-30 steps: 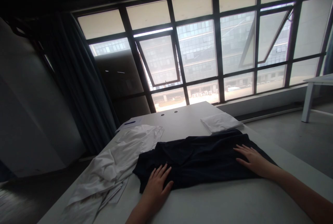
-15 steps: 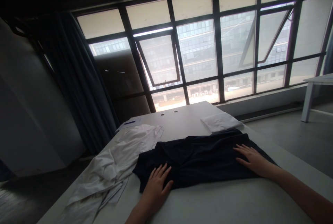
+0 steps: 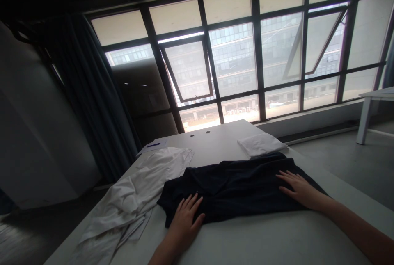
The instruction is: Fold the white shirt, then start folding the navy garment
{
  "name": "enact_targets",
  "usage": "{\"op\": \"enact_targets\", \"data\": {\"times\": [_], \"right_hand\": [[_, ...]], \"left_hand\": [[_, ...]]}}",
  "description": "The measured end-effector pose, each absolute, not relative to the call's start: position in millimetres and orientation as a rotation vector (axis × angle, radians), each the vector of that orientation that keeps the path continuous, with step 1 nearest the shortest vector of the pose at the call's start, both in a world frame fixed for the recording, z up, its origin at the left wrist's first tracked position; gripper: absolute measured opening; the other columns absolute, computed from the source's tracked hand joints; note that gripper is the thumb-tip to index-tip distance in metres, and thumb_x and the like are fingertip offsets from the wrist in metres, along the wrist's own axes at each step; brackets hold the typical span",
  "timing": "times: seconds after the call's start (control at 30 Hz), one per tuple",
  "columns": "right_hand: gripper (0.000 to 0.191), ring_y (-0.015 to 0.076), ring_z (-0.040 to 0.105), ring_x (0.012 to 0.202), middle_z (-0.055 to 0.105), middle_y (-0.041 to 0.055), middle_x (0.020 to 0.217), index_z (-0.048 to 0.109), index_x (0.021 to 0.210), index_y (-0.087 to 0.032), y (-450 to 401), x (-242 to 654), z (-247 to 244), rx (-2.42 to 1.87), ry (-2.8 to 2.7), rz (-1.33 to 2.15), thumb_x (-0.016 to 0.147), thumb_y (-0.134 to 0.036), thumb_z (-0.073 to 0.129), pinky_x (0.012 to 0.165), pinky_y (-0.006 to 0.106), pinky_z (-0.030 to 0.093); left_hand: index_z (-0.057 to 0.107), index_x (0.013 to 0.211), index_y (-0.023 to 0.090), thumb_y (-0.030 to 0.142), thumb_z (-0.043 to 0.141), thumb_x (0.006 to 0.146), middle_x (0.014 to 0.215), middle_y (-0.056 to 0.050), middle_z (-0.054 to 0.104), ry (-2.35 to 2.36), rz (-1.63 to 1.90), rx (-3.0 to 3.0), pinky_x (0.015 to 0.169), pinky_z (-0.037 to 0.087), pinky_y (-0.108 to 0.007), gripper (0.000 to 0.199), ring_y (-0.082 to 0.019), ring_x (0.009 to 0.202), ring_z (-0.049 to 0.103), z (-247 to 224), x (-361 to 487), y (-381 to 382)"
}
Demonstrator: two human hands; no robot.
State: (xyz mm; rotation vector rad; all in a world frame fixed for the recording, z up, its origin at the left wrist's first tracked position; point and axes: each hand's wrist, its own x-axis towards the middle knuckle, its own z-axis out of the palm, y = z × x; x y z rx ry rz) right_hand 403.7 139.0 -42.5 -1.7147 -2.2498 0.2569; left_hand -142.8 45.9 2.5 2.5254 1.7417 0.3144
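A dark navy garment (image 3: 234, 189) lies bunched and roughly flat on a white table (image 3: 246, 240). My left hand (image 3: 186, 224) rests palm down on its near edge, fingers spread. My right hand (image 3: 298, 189) lies flat on the garment's right side, fingers spread and pointing left. Neither hand grips the cloth. A crumpled white garment (image 3: 129, 199) lies to the left of my left hand, not touching it. Beyond the navy garment sits a folded white cloth (image 3: 261, 144).
A sheet of paper with a blue pen (image 3: 155, 145) lies at the table's far left. Two small holes mark the far table top. A tall window (image 3: 234, 51) and a dark curtain (image 3: 92, 92) stand beyond, with a white side table (image 3: 369, 103) at the right.
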Motion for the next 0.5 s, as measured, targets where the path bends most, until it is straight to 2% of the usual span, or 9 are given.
{"op": "enact_targets", "data": {"times": [0.5], "right_hand": [[0.075, 0.0361, 0.031, 0.151, 0.043, 0.0061, 0.161, 0.054, 0.148, -0.031, 140.2, 403.7, -45.1, -1.727, -2.252, 0.239, 0.09, -0.078, 0.044, 0.124, 0.058, 0.025]], "left_hand": [[0.038, 0.157, 0.037, 0.06, 0.04, 0.105, 0.164, -0.001, 0.036, 1.745, 0.305, 2.533, 0.125, 0.022, -0.055, 0.057, -0.028, 0.152, 0.032, 2.8, -141.6, 45.7]]}}
